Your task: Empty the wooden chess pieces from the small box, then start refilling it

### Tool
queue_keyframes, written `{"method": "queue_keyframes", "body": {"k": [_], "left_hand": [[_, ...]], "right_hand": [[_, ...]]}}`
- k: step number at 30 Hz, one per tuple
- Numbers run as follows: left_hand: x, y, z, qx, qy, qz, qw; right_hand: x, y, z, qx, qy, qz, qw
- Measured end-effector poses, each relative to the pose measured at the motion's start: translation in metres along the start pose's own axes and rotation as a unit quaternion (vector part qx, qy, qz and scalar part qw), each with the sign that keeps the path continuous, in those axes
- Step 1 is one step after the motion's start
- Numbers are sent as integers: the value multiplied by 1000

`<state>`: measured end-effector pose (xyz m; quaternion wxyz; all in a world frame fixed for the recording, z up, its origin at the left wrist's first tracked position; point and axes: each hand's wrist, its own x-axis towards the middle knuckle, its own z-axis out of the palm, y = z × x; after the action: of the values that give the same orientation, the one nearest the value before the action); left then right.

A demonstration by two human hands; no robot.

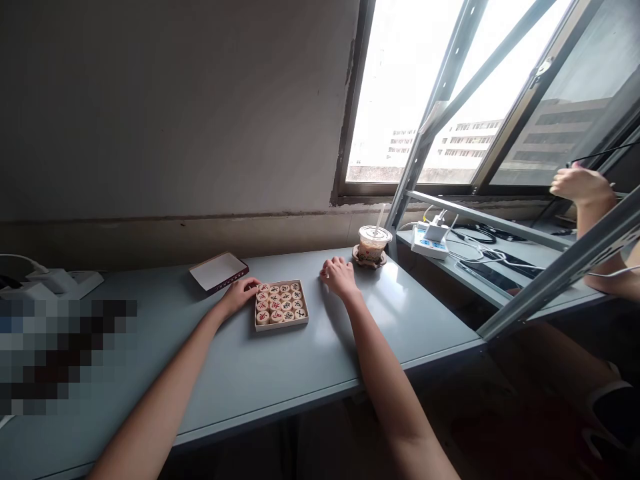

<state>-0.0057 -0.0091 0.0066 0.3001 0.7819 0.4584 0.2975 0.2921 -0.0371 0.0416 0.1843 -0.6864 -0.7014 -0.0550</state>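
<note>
Grey table (pixel 260 377), box (pixel 283 326) of discs (pixel 287 306), lid (pixel 220 270), cup (pixel 374 249), perhaps power strip (pixel 87 283)

Sixteen round pieces (pixel 275 306) show in one box (pixel 283 325); one lid (pixel 219 271) at its ten o'clock, one cup (pixel 374 251) at two.

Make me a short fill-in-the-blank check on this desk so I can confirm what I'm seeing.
1. The ____ hand is at a corner of the box.
2. The round pieces show as four rows of ____.
3. The pieces' characters come in red and ____.
4. A straw stands in the lidded ____.

Missing words: left; four; black; cup.
</note>
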Motion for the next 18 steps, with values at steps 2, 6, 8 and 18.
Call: {"method": "queue_keyframes", "body": {"k": [2, 6, 8, 18], "left_hand": [[1, -1, 0, 5, 0, -4, 1000], [1, 0, -1, 15, 4, -7, 1000], [0, 1, 0, 15, 3, -2, 1000], [0, 3, 0, 23, 0, -11, 1000]], "right_hand": [[-1, 4, 1, -23, 26, 39, 999], [-4, -17, -3, 122, 17, -80, 989], [-7, -37, -7, 233, -61, -183, 953], [-19, -71, -4, 319, -265, -274, 867]]}}
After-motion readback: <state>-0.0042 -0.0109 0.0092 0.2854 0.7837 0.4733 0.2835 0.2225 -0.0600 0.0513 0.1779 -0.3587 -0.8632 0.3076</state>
